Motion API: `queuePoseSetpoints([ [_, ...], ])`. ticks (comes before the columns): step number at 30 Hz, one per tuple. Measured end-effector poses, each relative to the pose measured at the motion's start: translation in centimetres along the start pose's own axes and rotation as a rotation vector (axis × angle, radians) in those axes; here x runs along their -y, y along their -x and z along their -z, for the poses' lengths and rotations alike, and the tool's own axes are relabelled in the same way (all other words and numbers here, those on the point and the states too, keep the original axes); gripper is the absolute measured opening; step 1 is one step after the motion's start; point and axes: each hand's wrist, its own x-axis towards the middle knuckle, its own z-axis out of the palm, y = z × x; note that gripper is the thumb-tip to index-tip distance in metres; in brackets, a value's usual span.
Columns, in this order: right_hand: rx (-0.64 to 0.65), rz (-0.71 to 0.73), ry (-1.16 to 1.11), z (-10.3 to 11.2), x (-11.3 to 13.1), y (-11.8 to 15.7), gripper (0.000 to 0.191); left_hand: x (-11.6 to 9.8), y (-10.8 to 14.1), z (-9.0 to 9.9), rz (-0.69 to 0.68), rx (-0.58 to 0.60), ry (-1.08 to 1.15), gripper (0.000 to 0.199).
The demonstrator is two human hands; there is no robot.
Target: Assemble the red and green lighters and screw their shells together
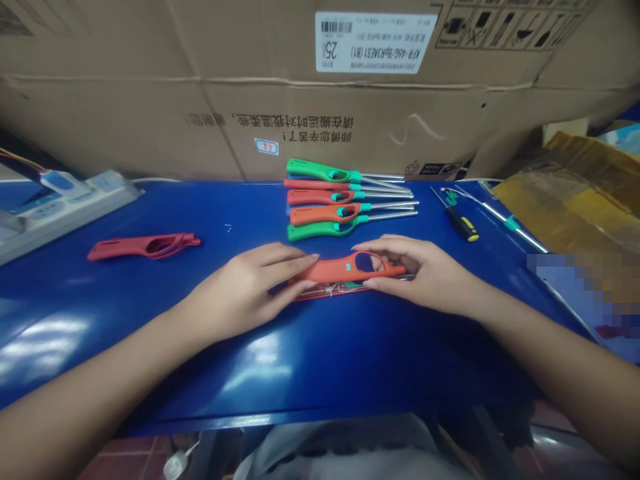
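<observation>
An orange lighter casing half [330, 269], with an oval trigger opening, is held between my two hands at the middle of the blue table. Just below it lies a second, open casing half [327, 292] with a wire and metal parts showing inside; the two halves look slightly apart along the near side. My left hand [247, 283] pinches the handle end between thumb and fingers. At the nozzle end, my right hand [425, 272] grips with the thumb below and the fingers above. Part of a metal tube shows by the right thumb.
Behind my hands lie several finished-looking long lighters [325, 215], green and orange. A red casing half [125, 247] and tiny metal pieces [228, 228] lie left. A screwdriver [463, 223] and metal rod [530, 240] are right. A cardboard box [150, 120] and power strip [75, 207] border the table.
</observation>
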Motion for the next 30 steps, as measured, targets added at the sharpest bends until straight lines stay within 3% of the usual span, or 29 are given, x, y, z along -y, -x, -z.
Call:
queuePoseSetpoints([
  [4,-0.086,0.165,0.190,-0.5,0.1,-0.1,0.013,-0.2,0.0,0.3,0.048,0.007,0.091,0.031],
  [9,-0.091,-0.093,-0.013,-1.2,1.3,-0.1,0.019,-1.0,0.2,0.0,0.058,0.102,0.136,0.042],
  [12,-0.105,-0.154,-0.083,-1.4,1.7,0.0,0.026,-1.3,0.3,-0.2,0.033,0.090,0.122,0.046],
  [17,-0.094,0.041,0.045,-1.3,0.8,0.1,0.024,-1.4,0.2,0.2,0.055,0.085,0.078,0.034],
  [22,0.022,0.283,0.259,-0.8,-0.5,0.1,0.042,-1.0,0.1,0.6,0.081,0.124,0.069,0.029],
  [26,0.059,0.359,0.428,-0.8,-0.7,0.0,0.037,-0.7,0.1,0.6,0.116,0.220,0.030,0.028],
  [30,0.086,0.341,0.567,-1.0,-0.6,-0.1,0.033,-0.5,0.2,0.5,0.161,0.310,0.012,0.024],
])
